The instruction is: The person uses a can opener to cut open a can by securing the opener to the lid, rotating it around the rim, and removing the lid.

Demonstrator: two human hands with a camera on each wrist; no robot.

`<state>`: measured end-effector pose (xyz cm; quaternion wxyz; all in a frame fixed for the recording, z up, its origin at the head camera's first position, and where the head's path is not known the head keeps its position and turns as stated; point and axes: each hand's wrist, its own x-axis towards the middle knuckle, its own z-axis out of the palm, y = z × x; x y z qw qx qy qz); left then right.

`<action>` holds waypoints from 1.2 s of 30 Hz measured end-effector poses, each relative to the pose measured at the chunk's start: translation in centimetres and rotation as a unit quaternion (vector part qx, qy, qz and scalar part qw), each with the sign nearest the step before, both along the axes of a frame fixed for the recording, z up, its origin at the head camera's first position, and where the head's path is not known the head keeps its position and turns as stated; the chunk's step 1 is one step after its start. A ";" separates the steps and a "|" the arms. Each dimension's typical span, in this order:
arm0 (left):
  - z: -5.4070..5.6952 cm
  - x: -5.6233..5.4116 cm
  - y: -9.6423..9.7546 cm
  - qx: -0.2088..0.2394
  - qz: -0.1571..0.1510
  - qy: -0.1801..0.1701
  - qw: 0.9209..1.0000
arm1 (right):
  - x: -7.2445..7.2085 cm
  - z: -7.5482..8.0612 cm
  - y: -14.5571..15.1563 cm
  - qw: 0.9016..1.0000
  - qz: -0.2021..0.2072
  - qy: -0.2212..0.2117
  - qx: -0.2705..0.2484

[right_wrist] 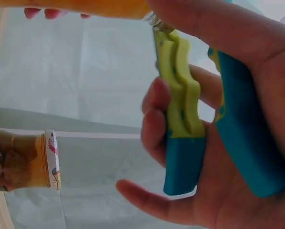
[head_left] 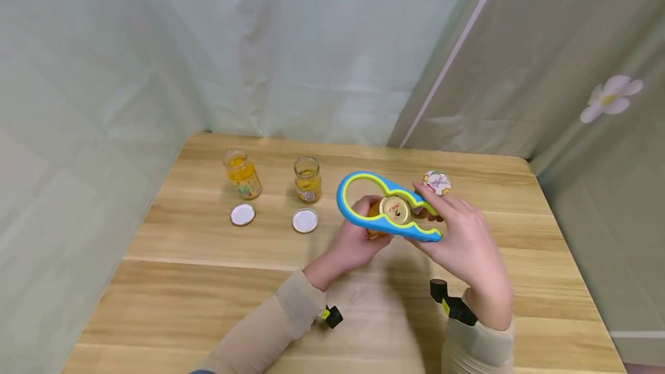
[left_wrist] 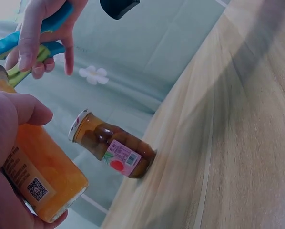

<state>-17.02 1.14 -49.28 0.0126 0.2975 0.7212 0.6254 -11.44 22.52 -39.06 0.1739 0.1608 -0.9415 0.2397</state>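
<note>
My left hand (head_left: 358, 236) grips a glass jar of orange fruit (left_wrist: 49, 174), held above the table with its gold lid (head_left: 395, 210) on. A blue and yellow-green jar opener (head_left: 358, 221) sits around that lid, its wavy inner edges on either side. With the right hand (head_left: 464, 241) I hold the two handle ends of the opener, fingers on one arm and thumb side on the other. Beyond the hands a closed jar of dark round fruit (left_wrist: 116, 148) stands on the table, its patterned white lid (head_left: 436, 183) partly showing in the head view.
Two uncovered jars, one with orange fruit (head_left: 244, 178) and one with yellow contents (head_left: 308, 180), stand at the back left. In front of them lie two loose lids, a left one (head_left: 242, 214) and a right one (head_left: 305, 220). A pale curtain (head_left: 312, 62) hangs behind the wooden table (head_left: 208, 287).
</note>
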 end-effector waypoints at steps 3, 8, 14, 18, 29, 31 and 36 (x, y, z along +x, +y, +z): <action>0.2 0.0 -0.1 -0.013 0.007 -0.010 1.000 | 0.1 0.1 -0.2 1.000 0.001 -0.017 0.007; 0.3 -0.1 -0.2 -0.022 0.014 -0.017 1.000 | 0.4 0.1 -1.2 0.999 -0.003 -0.038 0.009; 0.2 -0.4 -0.2 -0.047 0.020 -0.021 0.998 | 0.9 0.3 -2.2 0.997 -0.043 -0.067 0.009; 0.3 -0.5 -0.4 -0.051 0.012 -0.033 0.998 | 0.8 0.3 -2.3 0.995 -0.050 -0.085 0.005; 0.6 -1.0 -0.9 0.024 -0.088 -0.020 0.996 | 0.9 0.4 -1.5 0.999 0.001 -0.048 0.020; 0.7 -1.0 -0.9 0.029 -0.093 -0.024 0.995 | 0.7 0.4 -1.5 0.999 0.001 -0.044 0.020; 0.8 -0.8 -1.0 0.038 -0.097 -0.075 0.992 | 0.7 0.3 -1.7 0.998 -0.019 -0.039 0.033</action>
